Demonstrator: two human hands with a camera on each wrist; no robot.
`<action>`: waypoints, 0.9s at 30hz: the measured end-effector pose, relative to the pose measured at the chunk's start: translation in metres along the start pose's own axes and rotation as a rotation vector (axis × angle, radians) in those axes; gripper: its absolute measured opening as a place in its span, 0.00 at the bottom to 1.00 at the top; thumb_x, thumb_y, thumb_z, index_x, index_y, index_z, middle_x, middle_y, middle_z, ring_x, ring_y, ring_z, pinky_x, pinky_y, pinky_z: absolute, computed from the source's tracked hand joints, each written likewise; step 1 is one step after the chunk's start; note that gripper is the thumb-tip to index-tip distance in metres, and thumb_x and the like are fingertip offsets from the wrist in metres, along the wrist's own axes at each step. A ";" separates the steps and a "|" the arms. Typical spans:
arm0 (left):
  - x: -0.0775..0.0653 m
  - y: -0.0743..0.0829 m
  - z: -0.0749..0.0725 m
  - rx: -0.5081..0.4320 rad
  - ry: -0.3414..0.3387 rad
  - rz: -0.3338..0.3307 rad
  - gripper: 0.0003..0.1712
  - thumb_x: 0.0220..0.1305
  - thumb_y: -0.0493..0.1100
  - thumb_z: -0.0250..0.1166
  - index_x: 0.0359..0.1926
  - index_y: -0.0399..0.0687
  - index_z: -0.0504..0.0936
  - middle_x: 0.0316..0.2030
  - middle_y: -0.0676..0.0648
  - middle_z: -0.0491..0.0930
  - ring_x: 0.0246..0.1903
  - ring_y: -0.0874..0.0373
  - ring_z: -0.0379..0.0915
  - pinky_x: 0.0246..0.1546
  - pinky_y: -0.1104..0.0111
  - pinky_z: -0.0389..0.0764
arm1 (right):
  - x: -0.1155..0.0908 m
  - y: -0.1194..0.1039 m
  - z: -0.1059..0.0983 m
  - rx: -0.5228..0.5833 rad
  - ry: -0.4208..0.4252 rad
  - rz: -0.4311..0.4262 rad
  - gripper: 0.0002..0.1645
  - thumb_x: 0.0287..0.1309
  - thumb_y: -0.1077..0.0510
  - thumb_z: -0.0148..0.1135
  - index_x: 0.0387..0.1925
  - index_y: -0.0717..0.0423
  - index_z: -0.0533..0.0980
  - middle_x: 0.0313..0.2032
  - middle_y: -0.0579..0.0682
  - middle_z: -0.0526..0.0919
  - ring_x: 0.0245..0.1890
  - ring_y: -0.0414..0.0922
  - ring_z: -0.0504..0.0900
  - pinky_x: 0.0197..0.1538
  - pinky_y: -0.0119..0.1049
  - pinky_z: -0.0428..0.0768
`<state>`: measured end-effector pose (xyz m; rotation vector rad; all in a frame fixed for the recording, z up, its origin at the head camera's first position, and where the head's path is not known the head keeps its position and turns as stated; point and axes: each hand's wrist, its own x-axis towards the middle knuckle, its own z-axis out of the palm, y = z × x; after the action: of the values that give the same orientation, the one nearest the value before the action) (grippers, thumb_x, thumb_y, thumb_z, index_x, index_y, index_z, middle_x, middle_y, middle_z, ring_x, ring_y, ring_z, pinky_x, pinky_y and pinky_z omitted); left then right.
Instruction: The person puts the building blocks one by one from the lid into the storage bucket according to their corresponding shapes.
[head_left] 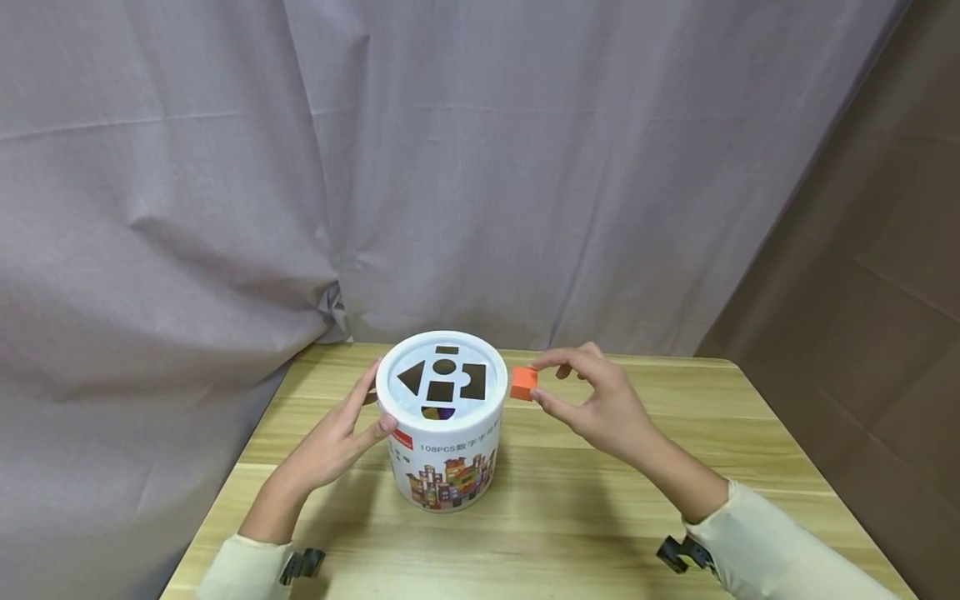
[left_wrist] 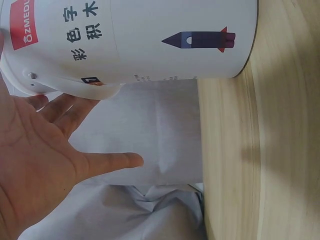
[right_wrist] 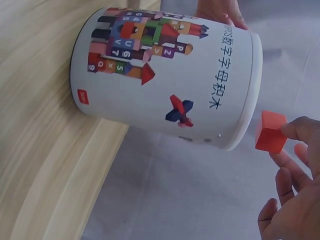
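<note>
A white tub (head_left: pixel 442 450) printed with pictures of toy blocks stands upright on the table. Its lid (head_left: pixel 390 392) has several cut-out holes, including a triangle, a circle, a square and an arch shape. Coloured pieces show through the front hole. My left hand (head_left: pixel 333 437) holds the tub at its upper left side, thumb at the front of the rim and fingers behind. One finger sticks out free in the left wrist view. Just right of the rim, my right hand (head_left: pixel 603 404) pinches an orange-red block (head_left: pixel 523 383) between thumb and index finger. The other fingers are bent clear of the block.
The wooden table (head_left: pixel 592 517) extends on both sides of the tub. A grey curtain (head_left: pixel 487 167) hangs behind it, and a darker panel (head_left: pixel 862 292) stands to the right. On the tub's side sits a white handle (left_wrist: pixel 90 90).
</note>
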<state>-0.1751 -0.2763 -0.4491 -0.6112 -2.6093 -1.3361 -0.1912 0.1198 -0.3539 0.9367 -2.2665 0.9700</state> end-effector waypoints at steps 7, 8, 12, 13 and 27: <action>0.000 0.001 -0.001 0.009 0.001 -0.009 0.54 0.81 0.57 0.67 0.90 0.81 0.40 0.84 0.40 0.65 0.80 0.34 0.66 0.76 0.24 0.64 | 0.008 -0.009 0.013 0.045 -0.007 0.008 0.23 0.56 0.64 0.85 0.53 0.48 0.89 0.46 0.43 0.94 0.43 0.44 0.79 0.50 0.35 0.75; 0.000 0.001 -0.001 0.008 0.000 -0.010 0.54 0.81 0.58 0.67 0.90 0.81 0.40 0.84 0.40 0.65 0.80 0.34 0.66 0.75 0.24 0.64 | 0.009 -0.011 0.015 0.049 -0.010 0.009 0.23 0.57 0.64 0.85 0.53 0.48 0.89 0.46 0.43 0.94 0.43 0.43 0.79 0.50 0.36 0.75; 0.000 0.000 -0.001 0.008 0.000 -0.004 0.53 0.81 0.59 0.66 0.90 0.79 0.40 0.83 0.40 0.67 0.80 0.35 0.67 0.75 0.24 0.66 | 0.014 -0.015 0.023 0.071 -0.023 0.011 0.23 0.57 0.63 0.85 0.54 0.48 0.90 0.46 0.43 0.94 0.43 0.45 0.79 0.50 0.37 0.75; 0.000 0.000 0.000 0.008 0.001 -0.003 0.53 0.81 0.59 0.66 0.90 0.79 0.40 0.83 0.40 0.68 0.80 0.35 0.68 0.75 0.24 0.66 | 0.015 -0.015 0.025 0.076 -0.026 0.008 0.22 0.58 0.63 0.85 0.54 0.48 0.90 0.46 0.43 0.93 0.43 0.46 0.79 0.50 0.37 0.75; 0.000 0.002 0.002 0.011 0.006 -0.004 0.54 0.80 0.59 0.67 0.90 0.80 0.40 0.83 0.41 0.67 0.79 0.35 0.68 0.75 0.24 0.66 | 0.026 -0.020 0.051 0.132 -0.067 0.024 0.20 0.59 0.60 0.85 0.53 0.46 0.90 0.48 0.44 0.93 0.42 0.45 0.77 0.45 0.36 0.74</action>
<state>-0.1740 -0.2737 -0.4494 -0.5997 -2.6135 -1.3215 -0.2012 0.0606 -0.3599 1.0133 -2.2963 1.1268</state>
